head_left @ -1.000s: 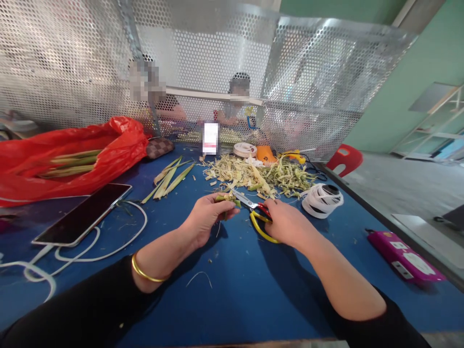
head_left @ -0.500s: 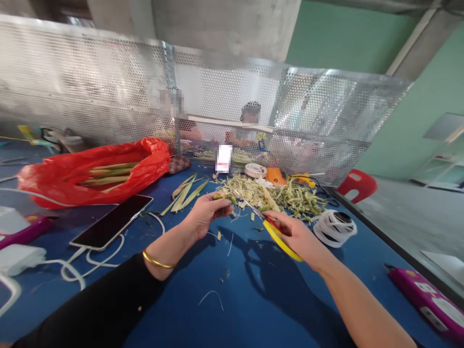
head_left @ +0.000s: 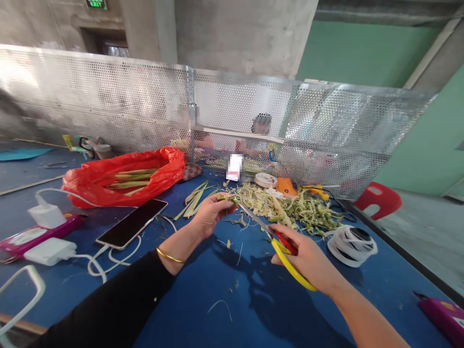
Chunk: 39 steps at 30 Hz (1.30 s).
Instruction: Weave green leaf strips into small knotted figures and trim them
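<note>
My left hand [head_left: 213, 211] pinches a small green and pale piece of plant leaf [head_left: 227, 198] between thumb and fingers. My right hand [head_left: 299, 251] is closed around the yellow and red handles of a pair of scissors [head_left: 286, 263]. The scissor blades point up and left, with their tips close to the plant piece; whether they touch it I cannot tell. Just behind both hands lies a heap of shredded plant strips [head_left: 286, 205]. Several long pale green leaves [head_left: 195, 200] rest to the left of the heap.
A red plastic bag [head_left: 87, 180] holds more leaves at the left. Nearer are a phone [head_left: 132, 223], white chargers [head_left: 49, 251] and cables. A spool of white ribbon [head_left: 351, 246] stands at right. A perforated metal screen [head_left: 232, 92] runs behind the table, with people beyond it.
The view has shifted, so the table's things sit further right and lower. My hands stay near the heap; the scissors remain in the right hand, the plant piece in the left.
</note>
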Available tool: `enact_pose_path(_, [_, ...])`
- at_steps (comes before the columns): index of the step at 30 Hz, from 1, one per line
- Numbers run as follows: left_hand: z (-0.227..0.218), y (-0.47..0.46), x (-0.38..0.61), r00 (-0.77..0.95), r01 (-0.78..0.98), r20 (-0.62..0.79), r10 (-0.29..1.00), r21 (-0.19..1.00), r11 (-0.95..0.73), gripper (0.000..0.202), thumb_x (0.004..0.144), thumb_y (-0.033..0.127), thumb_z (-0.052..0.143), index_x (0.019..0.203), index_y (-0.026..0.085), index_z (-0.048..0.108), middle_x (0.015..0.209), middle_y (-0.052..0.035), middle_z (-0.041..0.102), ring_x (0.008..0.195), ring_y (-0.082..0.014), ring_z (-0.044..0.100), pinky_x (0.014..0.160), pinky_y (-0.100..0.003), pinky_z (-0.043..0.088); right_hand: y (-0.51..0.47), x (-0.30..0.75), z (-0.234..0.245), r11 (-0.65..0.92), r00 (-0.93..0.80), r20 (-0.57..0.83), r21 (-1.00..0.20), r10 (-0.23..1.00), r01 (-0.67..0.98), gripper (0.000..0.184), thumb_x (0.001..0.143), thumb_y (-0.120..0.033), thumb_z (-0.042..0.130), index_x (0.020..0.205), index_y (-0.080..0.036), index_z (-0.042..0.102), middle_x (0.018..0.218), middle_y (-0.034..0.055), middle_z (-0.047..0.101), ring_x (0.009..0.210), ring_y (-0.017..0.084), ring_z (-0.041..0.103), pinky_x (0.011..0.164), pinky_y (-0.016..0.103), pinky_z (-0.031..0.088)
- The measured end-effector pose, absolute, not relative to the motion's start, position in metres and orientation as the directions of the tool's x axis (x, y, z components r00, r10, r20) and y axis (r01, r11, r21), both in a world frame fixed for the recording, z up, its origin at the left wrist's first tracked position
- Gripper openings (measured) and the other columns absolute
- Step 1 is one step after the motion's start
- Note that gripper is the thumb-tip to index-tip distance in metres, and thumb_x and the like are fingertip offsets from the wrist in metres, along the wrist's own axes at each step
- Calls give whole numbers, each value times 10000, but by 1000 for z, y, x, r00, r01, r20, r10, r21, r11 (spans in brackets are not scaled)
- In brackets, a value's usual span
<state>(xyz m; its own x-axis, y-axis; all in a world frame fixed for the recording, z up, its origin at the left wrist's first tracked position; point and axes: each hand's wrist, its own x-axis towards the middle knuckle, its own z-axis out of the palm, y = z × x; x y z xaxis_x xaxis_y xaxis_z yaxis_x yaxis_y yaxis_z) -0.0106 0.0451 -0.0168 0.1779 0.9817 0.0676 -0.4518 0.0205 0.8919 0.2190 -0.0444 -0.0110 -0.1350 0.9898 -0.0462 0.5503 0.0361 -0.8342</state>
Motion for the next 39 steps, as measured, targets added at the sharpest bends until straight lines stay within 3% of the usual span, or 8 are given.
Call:
enact_pose_path(8, [-17, 41, -7, 222, -423, 66, 973, 906, 35, 188, 583, 119, 749, 702, 146, 605, 674, -1, 670, 600, -105, 633, 681, -241, 521, -44, 220, -13, 87, -149, 3, -824, 989, 561, 540, 661, -335, 726, 1180, -266, 594, 953, 13, 711, 877, 250, 664, 807, 339, 513])
enact_pose_path(17, [-19, 43, -10, 266, -390, 68, 962, 920, 43, 159, 605, 140, 751, 714, 131, 636, 676, -27, 686, 618, -131, 654, 671, -252, 521, -45, 220, -13, 118, -149, 53, -874, 987, 472, 494, 657, -319, 737, 1137, -228, 666, 1143, 37, 677, 972, 294, 660, 869, 376, 525])
enact_pose_path(22, [-20, 44, -10, 281, -385, 68, 957, 921, 48, 140, 620, 134, 739, 721, 129, 643, 681, -34, 696, 628, -135, 666, 671, -245, 524, -45, 223, -12, 203, -177, 126, -822, 976, 533, 485, 672, -342, 744, 1136, -217, 676, 1134, 43, 686, 1053, 308, 616, 893, 345, 503])
enact_pose_path(32, [-16, 43, -10, 274, -378, 46, 961, 923, 64, 167, 605, 131, 752, 720, 123, 632, 672, -48, 699, 633, -161, 677, 696, -279, 526, -45, 224, -11, 218, -159, 151, -759, 976, 614, 485, 676, -359, 739, 1138, -229, 670, 1145, 58, 677, 1069, 313, 612, 907, 372, 503])
enact_pose_path(39, [-18, 46, -9, 250, -383, 33, 968, 921, 68, 142, 630, 128, 735, 747, 104, 659, 688, -52, 705, 619, -143, 666, 682, -269, 536, -46, 224, -15, 256, -195, 166, -661, 967, 705, 527, 722, -401, 685, 1221, -256, 595, 1226, 57, 626, 1105, 287, 595, 906, 360, 507])
